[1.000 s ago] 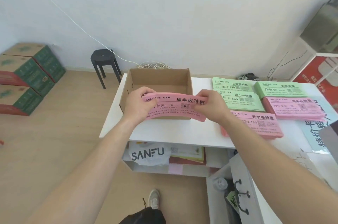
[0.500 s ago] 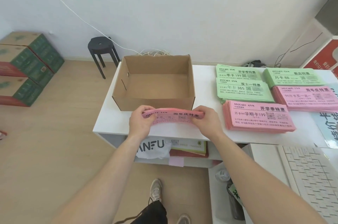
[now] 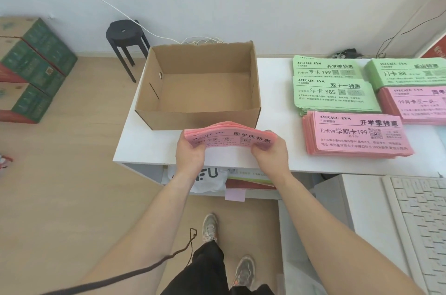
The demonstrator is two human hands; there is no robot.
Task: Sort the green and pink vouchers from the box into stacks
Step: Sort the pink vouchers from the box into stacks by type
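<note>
L grip (image 3: 190, 155) + R grip (image 3: 270, 155) each pinch one end of bowed pink paper voucher bundle (image 3: 229, 137), centre frame, long axis left-right. Prob. matching pink stack (image 3: 415, 104) at right edge; R grip nearer.

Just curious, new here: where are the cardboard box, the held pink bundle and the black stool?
cardboard box (image 3: 173, 117): head view, its front wall.
pink bundle (image 3: 231, 139): head view, its arched top sheet.
black stool (image 3: 123, 33): head view, its round seat.
</note>
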